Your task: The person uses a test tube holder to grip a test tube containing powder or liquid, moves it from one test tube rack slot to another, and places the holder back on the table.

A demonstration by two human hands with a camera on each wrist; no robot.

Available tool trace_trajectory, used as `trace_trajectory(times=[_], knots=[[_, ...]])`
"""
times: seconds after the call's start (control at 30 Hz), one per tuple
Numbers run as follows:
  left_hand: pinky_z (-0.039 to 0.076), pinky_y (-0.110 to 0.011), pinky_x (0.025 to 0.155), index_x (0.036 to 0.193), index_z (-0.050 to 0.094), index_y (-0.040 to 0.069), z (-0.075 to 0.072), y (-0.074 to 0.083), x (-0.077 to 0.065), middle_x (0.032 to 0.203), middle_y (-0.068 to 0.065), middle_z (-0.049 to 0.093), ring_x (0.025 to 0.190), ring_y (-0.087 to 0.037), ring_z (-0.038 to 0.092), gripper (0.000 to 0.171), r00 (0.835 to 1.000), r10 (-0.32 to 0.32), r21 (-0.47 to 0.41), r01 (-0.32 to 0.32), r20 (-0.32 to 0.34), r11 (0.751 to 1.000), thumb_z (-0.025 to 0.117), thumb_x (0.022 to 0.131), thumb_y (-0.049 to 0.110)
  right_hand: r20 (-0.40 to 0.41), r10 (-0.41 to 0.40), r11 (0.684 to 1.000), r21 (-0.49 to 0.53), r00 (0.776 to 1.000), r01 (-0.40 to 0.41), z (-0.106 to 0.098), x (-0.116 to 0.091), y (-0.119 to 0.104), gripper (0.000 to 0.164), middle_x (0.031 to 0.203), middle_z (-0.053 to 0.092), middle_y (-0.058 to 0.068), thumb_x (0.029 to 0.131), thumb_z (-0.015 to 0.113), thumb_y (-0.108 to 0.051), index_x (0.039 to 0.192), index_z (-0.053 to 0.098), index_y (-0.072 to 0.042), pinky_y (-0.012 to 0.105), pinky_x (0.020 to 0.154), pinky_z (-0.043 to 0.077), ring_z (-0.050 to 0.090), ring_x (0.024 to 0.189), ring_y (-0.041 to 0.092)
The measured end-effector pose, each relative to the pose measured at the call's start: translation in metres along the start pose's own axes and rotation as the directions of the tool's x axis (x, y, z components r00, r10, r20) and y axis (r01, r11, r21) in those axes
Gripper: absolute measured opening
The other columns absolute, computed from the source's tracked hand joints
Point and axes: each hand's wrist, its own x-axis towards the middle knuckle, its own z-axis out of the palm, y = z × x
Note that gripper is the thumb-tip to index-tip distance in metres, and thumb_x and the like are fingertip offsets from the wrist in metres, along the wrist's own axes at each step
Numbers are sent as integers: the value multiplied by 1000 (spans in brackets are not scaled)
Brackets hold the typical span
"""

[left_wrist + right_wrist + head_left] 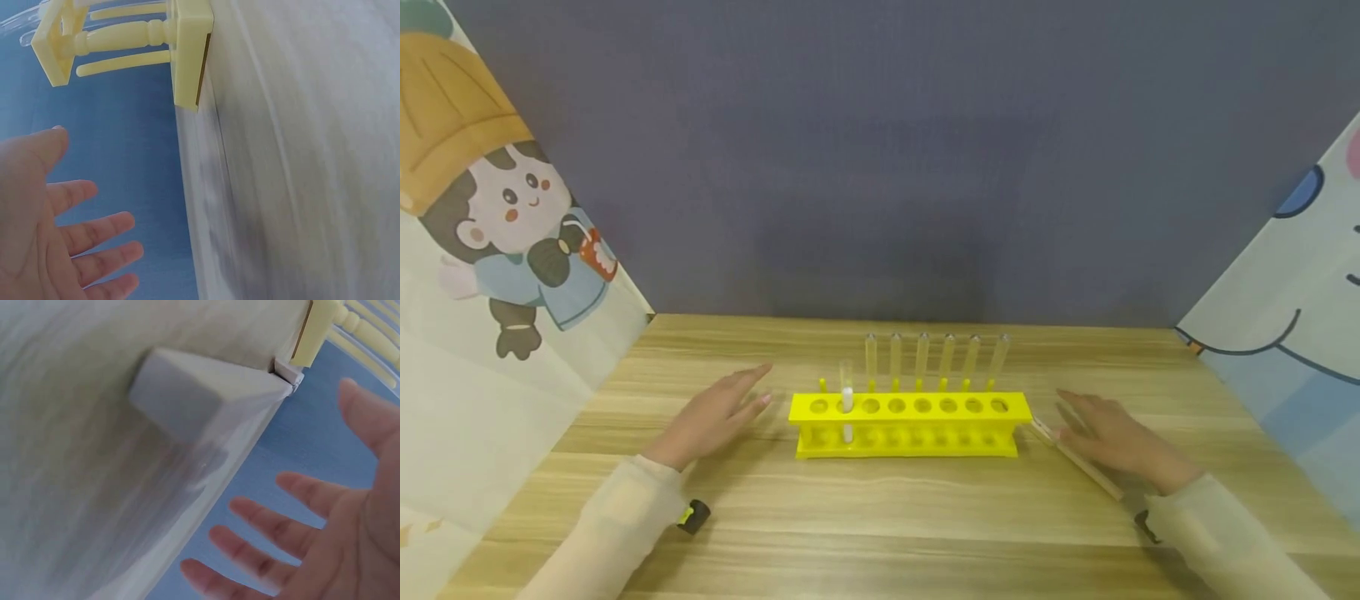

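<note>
A yellow test tube rack [910,418] stands on the wooden table, a row of round holes along its top. In its second hole from the left, a glass test tube [847,400] is upright with white material inside. Several clear test tubes [922,357] sit upside down on the pegs at the back. My left hand [715,417] is left of the rack, fingers spread and apart from it, palm bare in the left wrist view. On the other side hovers my right hand [1120,437], fingers extended, beside a wooden test tube clamp [1092,474] that it does not grip.
Behind the table [865,533] rises a dark grey-blue panel [880,167]. Printed panels with cartoon figures flank it on the left [475,400] and the right [1300,333]. A dark strap piece [697,517] shows at the left sleeve.
</note>
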Motion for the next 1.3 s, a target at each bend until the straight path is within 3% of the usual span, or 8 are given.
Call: trace_trajectory(times=[0.3,0.67,0.83,1.03,1.3], knots=[[29,-58,104,145,34,8,9,3,-3,144,-19,40,129,-41,39,51,999,-21,-59,23,32,998,44,101,32,39,43,999,-15,998,-42,5,-1,1,68,120,51,33,88,64,-38,135,42,6,65,80,42,49,104,52],[30,-57,104,143,38,6,14,7,-1,143,-16,42,129,-39,40,49,999,6,-102,-1,52,995,45,100,30,60,19,1000,-16,998,-18,7,1,0,69,102,57,18,82,71,-36,126,48,12,44,74,50,55,85,24],[31,-54,105,144,38,7,16,9,-2,143,-15,43,129,-37,41,53,998,19,-129,-10,62,992,43,100,37,75,38,999,-21,996,-37,8,2,0,59,91,54,7,80,72,-35,115,54,9,35,67,48,49,77,15],[34,-53,104,143,38,6,20,10,-1,140,-14,47,127,-35,44,55,996,34,-150,-22,77,988,44,99,39,91,53,998,11,994,-54,9,3,0,35,74,44,-1,81,72,-32,90,52,-5,25,55,36,39,65,11],[39,-52,100,135,48,5,20,13,2,135,-16,52,121,-35,50,45,988,85,-226,-55,125,973,54,96,27,118,75,995,61,990,-82,8,3,-1,34,63,36,-4,83,71,-29,77,44,-10,23,50,31,33,56,8]])
